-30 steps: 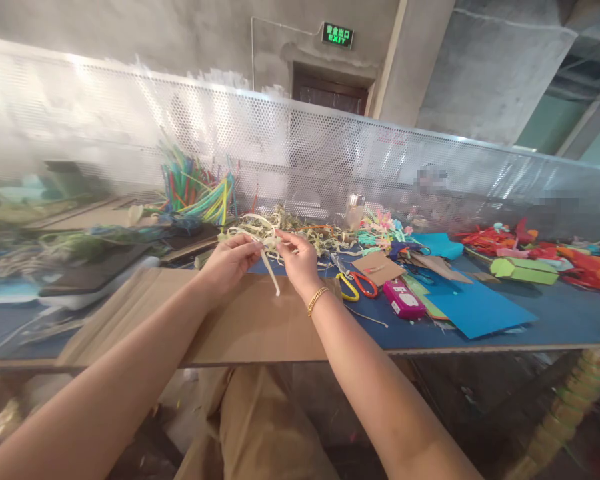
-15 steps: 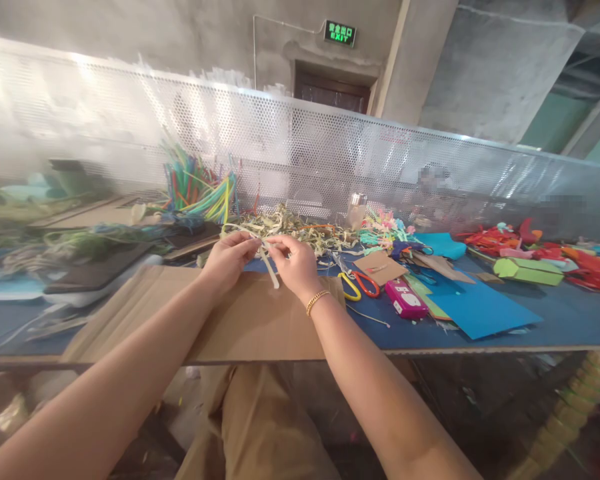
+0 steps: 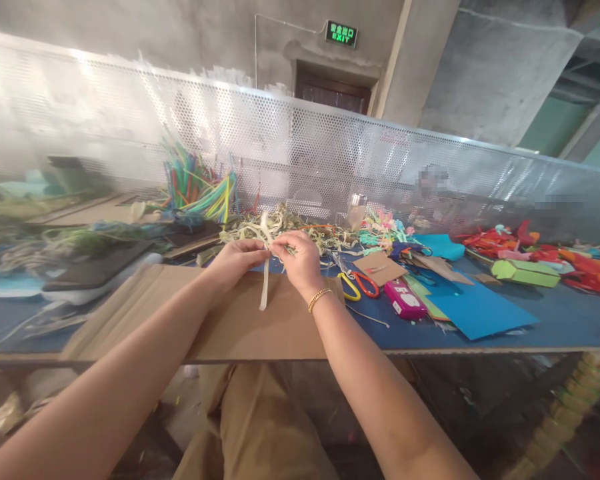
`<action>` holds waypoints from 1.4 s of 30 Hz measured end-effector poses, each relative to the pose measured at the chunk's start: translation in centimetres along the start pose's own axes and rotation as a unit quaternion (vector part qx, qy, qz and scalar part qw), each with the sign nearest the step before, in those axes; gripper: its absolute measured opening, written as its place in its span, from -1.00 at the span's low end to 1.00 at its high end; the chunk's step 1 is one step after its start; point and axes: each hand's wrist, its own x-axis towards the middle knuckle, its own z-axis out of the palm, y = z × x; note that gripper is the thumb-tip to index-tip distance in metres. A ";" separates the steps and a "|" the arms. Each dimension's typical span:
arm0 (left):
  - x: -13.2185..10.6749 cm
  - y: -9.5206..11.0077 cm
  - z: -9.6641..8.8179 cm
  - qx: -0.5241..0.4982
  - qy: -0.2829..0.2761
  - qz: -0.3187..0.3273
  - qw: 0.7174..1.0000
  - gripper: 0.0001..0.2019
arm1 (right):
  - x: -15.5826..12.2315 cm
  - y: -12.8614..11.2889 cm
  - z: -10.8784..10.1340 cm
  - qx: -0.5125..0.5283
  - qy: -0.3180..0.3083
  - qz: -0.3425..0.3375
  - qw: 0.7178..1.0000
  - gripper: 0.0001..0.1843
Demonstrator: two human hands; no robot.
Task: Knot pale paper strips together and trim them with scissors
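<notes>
My left hand (image 3: 233,261) and my right hand (image 3: 299,259) meet above a sheet of brown cardboard (image 3: 240,320), both pinching a pale cream strip (image 3: 265,283). The strip's upper end loops above my fingertips and its lower end hangs straight down over the cardboard. A gold bracelet (image 3: 318,299) circles my right wrist. Just beyond my hands lies a heap of cream and green strip scraps (image 3: 290,227).
Scissors with yellow and red handles (image 3: 356,285), a pink box (image 3: 404,298) and blue paper (image 3: 473,310) lie right of my hands. Coloured straws (image 3: 200,187) stand at the back left. A perforated metal screen (image 3: 330,153) closes the table's far side. Coloured paper scraps (image 3: 540,257) fill the right.
My hands have drawn closer together. The strip's loose end, slanting to the right before, now hangs straight down, and a loop has risen above my fingers.
</notes>
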 end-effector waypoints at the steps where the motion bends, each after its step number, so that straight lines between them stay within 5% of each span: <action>1: 0.0 0.0 0.0 0.002 -0.021 -0.008 1.000 -0.83 | 0.0 0.1 0.1 0.024 -0.003 0.013 1.000 -0.92; 4: 0.0 0.0 -0.1 0.003 -0.058 -0.019 0.998 -0.80 | -0.2 0.2 0.4 0.072 -0.028 0.049 0.996 -0.88; 17: -0.4 0.1 0.4 0.090 -0.044 0.054 0.993 -0.73 | -0.5 -0.7 0.3 0.026 -0.038 0.122 0.992 -0.79; 23: -0.5 0.4 0.3 0.104 -0.044 0.025 0.993 -0.69 | -0.3 -1.0 0.0 0.013 -0.037 0.050 0.998 -0.83; 30: -0.8 0.6 0.3 0.090 -0.130 -0.036 0.987 -0.75 | 0.1 -0.4 -0.4 -0.065 -0.064 0.001 0.996 -0.67; 34: -0.4 0.5 -0.1 0.092 -0.073 0.001 0.993 -0.74 | 0.0 -0.3 -0.5 -0.165 -0.042 0.022 0.985 -0.88; 42: 0.0 0.5 -0.4 0.128 0.031 0.060 0.989 -0.69 | -0.2 -0.9 -0.7 -0.158 -0.049 0.024 0.986 -0.85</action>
